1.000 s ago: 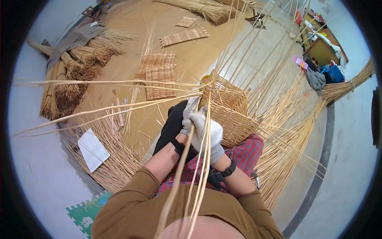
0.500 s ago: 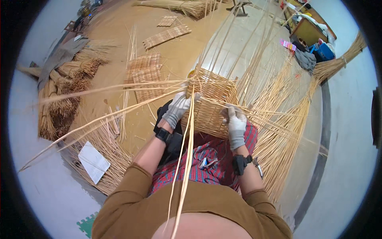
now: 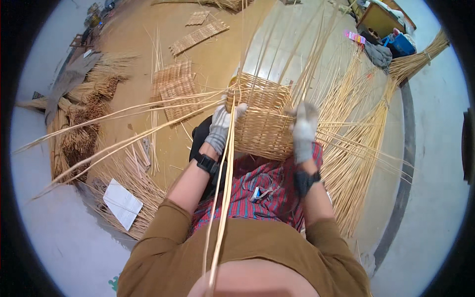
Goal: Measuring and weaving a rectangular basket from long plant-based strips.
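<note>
A half-woven wicker basket (image 3: pixel 264 129) rests on my lap, over a red and blue striped cloth (image 3: pixel 242 198). My left hand (image 3: pixel 221 127), in a whitish glove, is closed on its left corner, the thumb against the front wall. Long pale rods (image 3: pixel 163 102) stick out left from that corner, and others (image 3: pixel 226 183) run down toward my chest. My right hand (image 3: pixel 305 126), also gloved, is at the basket's right edge. Motion smears its fingers, so their grip is unclear. Rods (image 3: pixel 356 143) extend rightward from beside it, and upright stakes (image 3: pixel 277 54) rise from the far side.
Loose rods (image 3: pixel 346 188) cover the floor at right. Woven panels (image 3: pixel 179 94) lie at left, with a long narrow one (image 3: pixel 199 37) beyond. Bundled stalks (image 3: pixel 81 133) line the left wall. A white sheet (image 3: pixel 122 204) lies on rods at lower left. A blue container (image 3: pixel 402 45) stands back right.
My right hand has moved slightly up and right and now blurs. The left still holds the basket's corner. The rods on the left have shifted, and the whole view has moved a little.
</note>
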A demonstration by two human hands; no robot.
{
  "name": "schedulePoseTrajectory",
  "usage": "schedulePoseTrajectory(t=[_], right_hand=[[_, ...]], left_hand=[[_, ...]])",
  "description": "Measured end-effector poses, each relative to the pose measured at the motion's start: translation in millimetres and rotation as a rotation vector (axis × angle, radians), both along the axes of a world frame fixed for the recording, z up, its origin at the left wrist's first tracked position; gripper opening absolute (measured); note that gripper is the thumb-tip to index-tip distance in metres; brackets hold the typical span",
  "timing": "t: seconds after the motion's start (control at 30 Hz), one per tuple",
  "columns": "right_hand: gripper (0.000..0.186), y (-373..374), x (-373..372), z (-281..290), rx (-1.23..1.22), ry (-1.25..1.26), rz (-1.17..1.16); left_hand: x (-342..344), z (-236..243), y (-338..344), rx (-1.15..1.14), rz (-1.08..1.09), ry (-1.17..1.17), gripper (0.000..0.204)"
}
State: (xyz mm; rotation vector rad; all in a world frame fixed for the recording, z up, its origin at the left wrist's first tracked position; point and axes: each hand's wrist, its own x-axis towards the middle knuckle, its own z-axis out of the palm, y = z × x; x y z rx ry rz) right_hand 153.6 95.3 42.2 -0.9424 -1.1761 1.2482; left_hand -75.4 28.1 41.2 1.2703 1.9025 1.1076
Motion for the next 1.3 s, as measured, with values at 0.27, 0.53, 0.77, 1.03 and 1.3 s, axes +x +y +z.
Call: schedulePoseTrajectory(t=[0.27,0.53,0.77,1.03,1.3], right_hand=[[0.017,-18,39,-34,-0.263,0.153,0.063],[0.025,-99,-2,34,0.228,-0.033,0.175],[0.020,-21,66,-23,-0.240,0.200,-0.117],[0.042,54,-3,23,0.447,-0.076,-0.080],[0.045,44,41,21,0.232,-0.305,-0.058]], left_hand=[[57,-30,-56,0.459,0.191,0.311,0.039],[45,17,-14,0.111,-0.131,0.447,0.078],[68,26,-16,0.284,-0.077,0.515,0.061],[72,-8,53,-0.143,-0.263,0.353,0.038],[69,1,64,-0.250,-0.274,0.172,0.036]])
